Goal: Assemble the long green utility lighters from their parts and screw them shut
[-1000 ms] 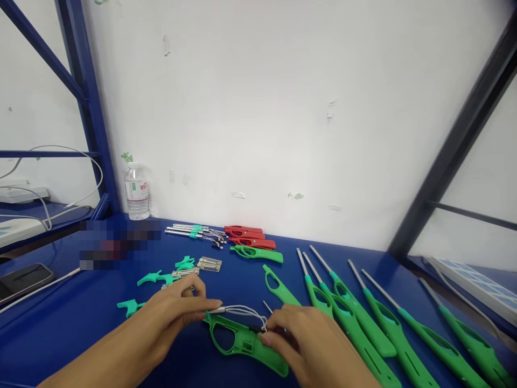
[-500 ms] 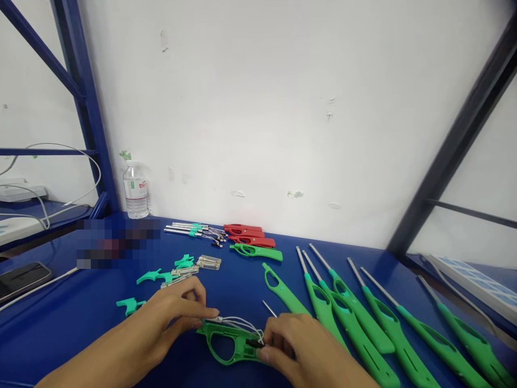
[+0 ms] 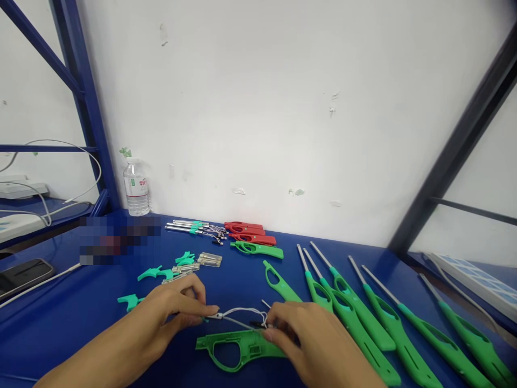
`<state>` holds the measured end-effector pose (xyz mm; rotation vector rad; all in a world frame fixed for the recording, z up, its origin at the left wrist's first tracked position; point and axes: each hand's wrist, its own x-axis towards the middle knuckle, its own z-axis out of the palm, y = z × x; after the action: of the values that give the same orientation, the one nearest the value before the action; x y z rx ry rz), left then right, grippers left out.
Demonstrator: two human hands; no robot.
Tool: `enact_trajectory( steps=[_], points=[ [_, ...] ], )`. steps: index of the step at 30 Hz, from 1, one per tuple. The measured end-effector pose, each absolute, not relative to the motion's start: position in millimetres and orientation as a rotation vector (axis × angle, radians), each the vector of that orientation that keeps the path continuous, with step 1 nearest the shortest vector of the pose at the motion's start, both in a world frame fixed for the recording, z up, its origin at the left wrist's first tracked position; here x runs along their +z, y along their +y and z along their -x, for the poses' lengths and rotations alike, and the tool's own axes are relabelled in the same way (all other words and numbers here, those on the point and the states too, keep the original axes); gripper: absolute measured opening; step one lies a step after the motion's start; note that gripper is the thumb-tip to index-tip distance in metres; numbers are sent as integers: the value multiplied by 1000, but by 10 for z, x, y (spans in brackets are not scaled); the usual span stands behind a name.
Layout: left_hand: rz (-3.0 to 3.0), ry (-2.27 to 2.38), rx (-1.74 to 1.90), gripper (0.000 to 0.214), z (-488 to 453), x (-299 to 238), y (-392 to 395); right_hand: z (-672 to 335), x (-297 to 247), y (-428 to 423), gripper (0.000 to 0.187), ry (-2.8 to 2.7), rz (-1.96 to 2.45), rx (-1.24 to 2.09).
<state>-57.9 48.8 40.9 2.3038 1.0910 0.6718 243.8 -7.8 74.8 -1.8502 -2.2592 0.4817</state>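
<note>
A green lighter half-shell (image 3: pixel 242 345) lies on the blue table with its hollow inner side up. Just above its tip, my left hand (image 3: pixel 181 307) pinches a wired metal piece (image 3: pixel 218 316); the rest of that piece is hidden by the fingers. Thin white wires (image 3: pixel 244 309) arch from it to my right hand (image 3: pixel 288 328). My right fingers are closed on a black igniter (image 3: pixel 257 324), over the shell's handle end, which the hand partly covers. A thin metal pin (image 3: pixel 265 303) sticks up beside the right fingers.
Several green lighters (image 3: pixel 363 318) with metal tubes lie at right. A green half-shell (image 3: pixel 283 283) lies ahead. Wired tubes (image 3: pixel 188 226), red shells (image 3: pixel 246 229), teal triggers (image 3: pixel 151 274) and clear cartridges (image 3: pixel 210 260) lie behind. A water bottle (image 3: pixel 136 188) stands back left.
The black igniter and wires have come up out of the green half-shell in my hands. The shell now lies lower and apart from my left fingers.
</note>
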Motion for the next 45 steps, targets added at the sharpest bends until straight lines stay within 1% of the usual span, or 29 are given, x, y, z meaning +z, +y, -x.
enact_trajectory(
  steps=[4,10,13,16,26,32,37,40,42,45],
  points=[
    [-2301,1071,737,28,550,494,489,-2430,771,-76,15,-2232,1809,427],
    [-2291,1070,846,26,584,486,457,-2386,781,-76,19,-2257,1842,470],
    [-2254,1114,828,24,591,491,460,-2359,770,-78,21,-2270,1833,505],
    [-2159,1164,776,22,580,547,476,-2332,755,-69,21,-2244,1807,614],
    [-2067,1118,777,26,573,578,481,-2329,727,-51,15,-2208,1821,532],
    [-2082,1168,748,28,563,583,470,-2356,747,-68,7,-2228,1742,686],
    [-2104,1147,788,27,565,529,479,-2347,676,-73,14,-2170,1748,753],
    [-2093,1160,806,27,546,531,477,-2335,652,-111,13,-2159,1750,858],
    [-2091,1171,796,28,530,557,472,-2323,667,-140,9,-2190,1721,861],
    [-2107,1171,802,27,530,595,474,-2306,709,-155,8,-2229,1703,760]
  ],
)
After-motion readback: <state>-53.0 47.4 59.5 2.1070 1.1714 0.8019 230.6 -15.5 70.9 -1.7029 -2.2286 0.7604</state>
